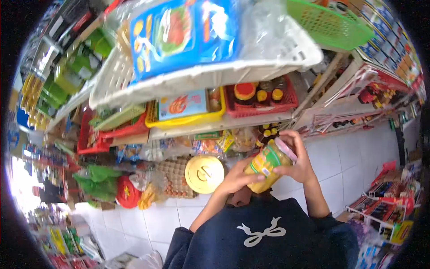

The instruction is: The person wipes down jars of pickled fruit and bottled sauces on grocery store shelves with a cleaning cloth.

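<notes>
The jar [265, 172] is yellow with a green label [271, 157] and pink cap [285, 149]. The shirt [210, 242] is dark blue with a pale bow [258, 234]. A round lid [204, 181] is gold, the floor [324, 157] white-tiled.

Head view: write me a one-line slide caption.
Left hand and right hand hold a pink-lidded jar near a shelf bearing a yellow basket.

Jar [268, 164]: between left hand [236, 179] and right hand [302, 167]. Eggs [169, 189]: in tray [174, 168], left of lid [204, 174]. Bottles [262, 96]: in the basket [265, 111] on the shelf [219, 125].
</notes>
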Available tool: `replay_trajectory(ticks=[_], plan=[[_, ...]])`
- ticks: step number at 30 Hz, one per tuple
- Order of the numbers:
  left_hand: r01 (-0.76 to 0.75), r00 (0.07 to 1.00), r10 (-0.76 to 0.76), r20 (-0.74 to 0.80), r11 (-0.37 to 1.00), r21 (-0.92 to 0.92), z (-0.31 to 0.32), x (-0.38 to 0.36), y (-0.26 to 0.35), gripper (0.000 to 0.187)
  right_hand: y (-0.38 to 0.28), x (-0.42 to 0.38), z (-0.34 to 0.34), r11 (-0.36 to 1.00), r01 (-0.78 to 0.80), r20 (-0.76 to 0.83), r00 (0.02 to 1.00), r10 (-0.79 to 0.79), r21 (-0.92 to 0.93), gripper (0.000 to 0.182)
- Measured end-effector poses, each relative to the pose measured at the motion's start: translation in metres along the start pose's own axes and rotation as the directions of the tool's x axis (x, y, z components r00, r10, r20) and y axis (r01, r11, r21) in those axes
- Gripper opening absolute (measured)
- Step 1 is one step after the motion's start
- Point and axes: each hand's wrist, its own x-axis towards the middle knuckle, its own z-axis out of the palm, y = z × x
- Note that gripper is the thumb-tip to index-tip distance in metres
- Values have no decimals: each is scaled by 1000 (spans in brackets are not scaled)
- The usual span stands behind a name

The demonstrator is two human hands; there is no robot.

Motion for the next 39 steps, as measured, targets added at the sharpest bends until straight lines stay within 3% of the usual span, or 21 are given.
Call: replay_trajectory(ticks=[1,4,5,8,9,11,12,13,16,18,21,25,26,27,28,29,32,35,37,38,39], plan=[[13,999,-16,-47,998,-66,1,-5,-1,59,2,-2,5,996,-81,-1,997,81,29,88],[-87,976,61,-210,990,-114,2,-21,-16,61,-2,4,32,971,-16,-53,998,29,239,84],[-141,955,113,-273,987,-82,-1,-26,-25,62,1,5,39,970,56,-35,998,-49,236,70],[-259,883,210,-420,964,-63,-7,-45,-27,63,34,3,62,727,-108,0,989,147,678,55],[-290,844,247,-476,957,-17,-6,-51,-26,62,65,-7,70,836,-129,-7,988,157,534,51],[-345,753,331,-569,935,88,-10,-60,-23,61,83,-27,76,846,-533,207,828,521,1,47],[-367,702,376,-605,919,145,-11,-63,-23,61,93,-37,81,909,-416,471,807,356,26,41],[-383,648,418,-636,901,202,-12,-66,-22,60,74,-41,95,875,-479,558,747,362,72,38],[-342,597,378,-708,918,202,-15,-79,-19,60,56,-54,115,864,-479,530,779,335,157,37],[-393,611,241,-754,919,-25,-19,-86,-30,59,68,-53,108,884,-458,507,786,355,91,30],[-487,612,12,-791,794,-364,-19,-95,-40,59,69,-42,88,910,-408,429,811,398,-72,26],[-497,712,-41,-701,675,-545,-31,-112,-56,57,78,-30,68,923,-325,180,915,362,-206,30],[-474,700,-29,-713,728,-495,-30,-115,-56,57,78,-25,66,922,-343,72,930,360,-177,31],[-446,689,-17,-725,778,-442,-28,-119,-53,57,86,-19,59,964,-236,79,966,247,-127,33],[-412,679,-5,-734,826,-386,-26,-122,-49,57,84,-21,60,963,-251,50,965,257,-102,35],[-377,574,-69,-816,862,-339,-20,-123,-48,55,79,-18,60,965,-249,19,968,251,-79,37],[-252,553,7,-833,955,-159,-15,-118,-47,50,67,-10,69,991,-110,-15,994,109,-77,44],[-113,495,46,-868,994,-12,-6,-109,-48,47,50,-20,81,947,-305,322,910,259,100,47],[-21,484,113,-868,993,117,-1,-104,-48,49,51,-28,93,949,-243,516,850,108,200,52],[2,492,173,-853,980,200,0,-102,-50,51,50,-30,103,958,-163,570,822,-2,237,56],[25,503,231,-833,959,281,2,-100,-52,52,51,-33,108,946,-176,542,840,-1,274,59]])
